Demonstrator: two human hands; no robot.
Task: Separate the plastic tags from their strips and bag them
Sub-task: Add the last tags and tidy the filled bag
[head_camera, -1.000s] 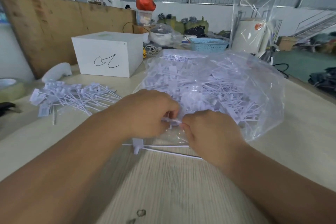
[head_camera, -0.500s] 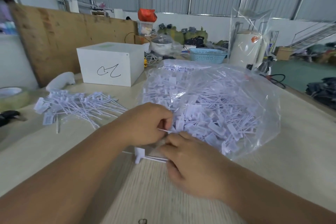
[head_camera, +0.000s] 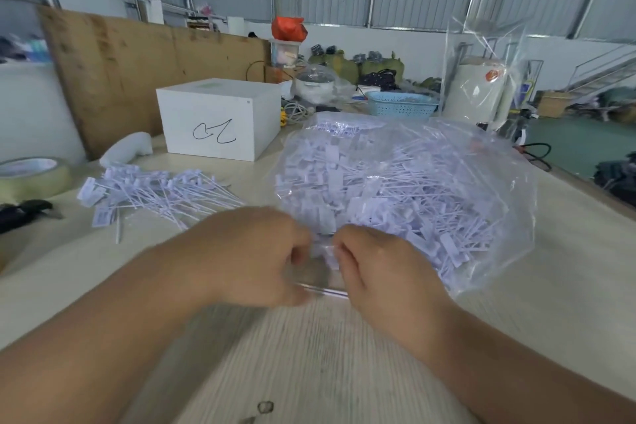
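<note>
My left hand (head_camera: 265,251) and right hand (head_camera: 375,262) are close together, fingers curled, pinching a small white tag piece (head_camera: 325,251) between them at the bag's mouth. I judge I am snapping a tag off its strip; next comes a short twist, then a drop forward into the clear plastic bag (head_camera: 499,217), heaped with thin-stemmed white tags. Left of my hands on the worktop (head_camera: 568,286) lie unsorted strips (head_camera: 155,193).

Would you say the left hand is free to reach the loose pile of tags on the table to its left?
Probably not yet: the path to the loose pile looks free, but the left hand is pinching a tag together with the right hand.
</note>
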